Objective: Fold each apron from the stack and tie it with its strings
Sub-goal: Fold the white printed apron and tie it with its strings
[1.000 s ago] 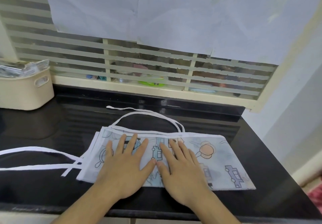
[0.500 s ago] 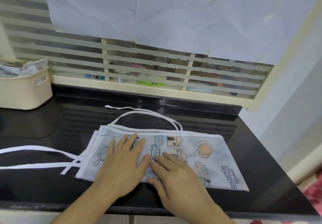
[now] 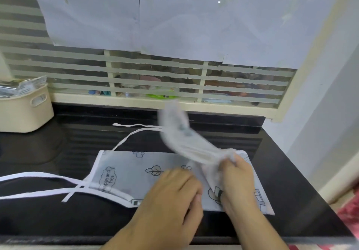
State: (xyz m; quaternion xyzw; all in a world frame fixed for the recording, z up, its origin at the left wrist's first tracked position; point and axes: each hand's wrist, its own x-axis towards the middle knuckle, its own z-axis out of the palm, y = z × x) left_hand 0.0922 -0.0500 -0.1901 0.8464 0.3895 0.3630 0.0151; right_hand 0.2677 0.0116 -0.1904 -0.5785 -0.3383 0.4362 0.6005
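A pale printed apron [image 3: 136, 174] lies folded in a long strip on the black counter [image 3: 58, 216], with "happy and free" showing at its left end. My right hand [image 3: 236, 179] grips a bunch of the apron's cloth [image 3: 182, 133], which rises blurred above the counter toward the window. My left hand [image 3: 174, 189] rests on the strip's middle with its fingers bent. White strings [image 3: 38, 183] trail off to the left, and another string loop [image 3: 136, 131] lies behind the apron.
A cream basket [image 3: 23, 111] with packets stands at the back left of the counter. A slatted window with papers taped over it rises behind the counter. The counter's right edge [image 3: 303, 176] meets a white wall.
Both hands lay flat on the folded apron before. Now my right hand has lifted part of the cloth up and back, exposing an inner printed face, while my left hand stays on the strip.
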